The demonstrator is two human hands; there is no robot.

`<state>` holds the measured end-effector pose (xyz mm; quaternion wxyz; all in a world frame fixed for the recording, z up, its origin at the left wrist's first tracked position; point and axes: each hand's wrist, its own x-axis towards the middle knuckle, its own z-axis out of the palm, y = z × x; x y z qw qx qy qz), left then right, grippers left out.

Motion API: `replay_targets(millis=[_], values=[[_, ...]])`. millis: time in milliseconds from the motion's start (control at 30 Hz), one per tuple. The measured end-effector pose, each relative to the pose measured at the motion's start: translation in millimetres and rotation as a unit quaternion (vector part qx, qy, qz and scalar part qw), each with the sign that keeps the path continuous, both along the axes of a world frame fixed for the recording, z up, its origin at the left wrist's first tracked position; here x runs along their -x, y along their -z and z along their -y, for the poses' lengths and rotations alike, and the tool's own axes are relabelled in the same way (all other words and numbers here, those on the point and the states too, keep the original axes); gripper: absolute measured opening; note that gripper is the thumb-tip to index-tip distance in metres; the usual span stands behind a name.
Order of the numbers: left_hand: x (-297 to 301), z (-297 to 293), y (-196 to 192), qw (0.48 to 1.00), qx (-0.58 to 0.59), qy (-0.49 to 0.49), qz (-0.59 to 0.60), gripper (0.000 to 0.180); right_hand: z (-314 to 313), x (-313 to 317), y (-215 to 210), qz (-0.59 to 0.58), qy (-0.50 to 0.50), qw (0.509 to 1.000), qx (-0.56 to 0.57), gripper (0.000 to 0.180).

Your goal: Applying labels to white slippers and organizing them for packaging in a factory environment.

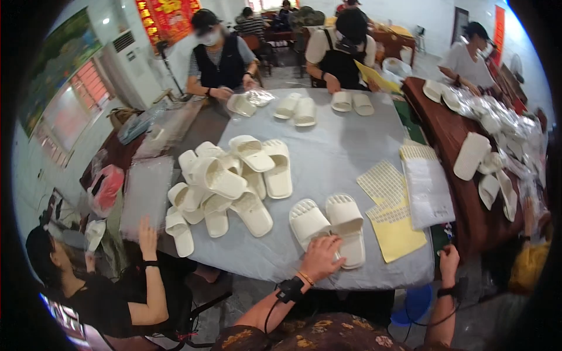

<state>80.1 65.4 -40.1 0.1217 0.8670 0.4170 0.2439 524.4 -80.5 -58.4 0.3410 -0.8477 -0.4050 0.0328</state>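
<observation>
A pair of white slide slippers stands at the table's near side, toes pointing away. My left hand [321, 258] is on the heel end of the left slipper [309, 225], its fingers curled over the inner edge and reaching toward the right slipper [348, 228]. My right hand [449, 259] is beyond the table's right edge, fingers closed; whatever is in them, if anything, is too small to see. Left of the pair lies a heap of white slippers [225, 181]. Yellow sticker sheets [398, 231] rest to the right, beside a stack of clear plastic bags [427, 190].
Across the grey-covered table [345, 161], two people handle slippers and packaging. A person [88, 286] sits at the left near clear bags [146, 193]. A brown-covered table [468, 216] on the right bears slippers and wrapped pairs. A blue bucket [411, 304] stands below.
</observation>
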Motion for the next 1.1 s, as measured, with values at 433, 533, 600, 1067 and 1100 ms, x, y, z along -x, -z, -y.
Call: replay_targets(millis=[433,533,600,1067,1100], values=[[4.5,2.2,-2.4,1.0,-0.001,0.002,0.027,0.054,-11.6,-3.1,3.6,0.106,-0.048,0.99,0.082,0.01],[3.8,2.3,-1.9,1.0,0.002,0.016,0.019,0.055,-3.1,-0.5,4.2,0.116,-0.05,0.988,0.093,0.012],[2.1,2.5,-0.4,1.0,0.001,0.018,0.011,0.055,-2.0,9.3,-11.1,0.035,-0.03,0.996,0.08,0.015],[-1.5,-8.9,-0.3,1.0,-0.011,0.017,0.004,0.055,-7.1,26.5,-21.8,0.011,-0.053,0.998,-0.008,0.01],[-3.0,-6.4,0.9,1.0,-0.011,0.016,0.001,0.055,-3.4,23.7,-21.9,0.015,-0.036,0.999,-0.033,0.01]])
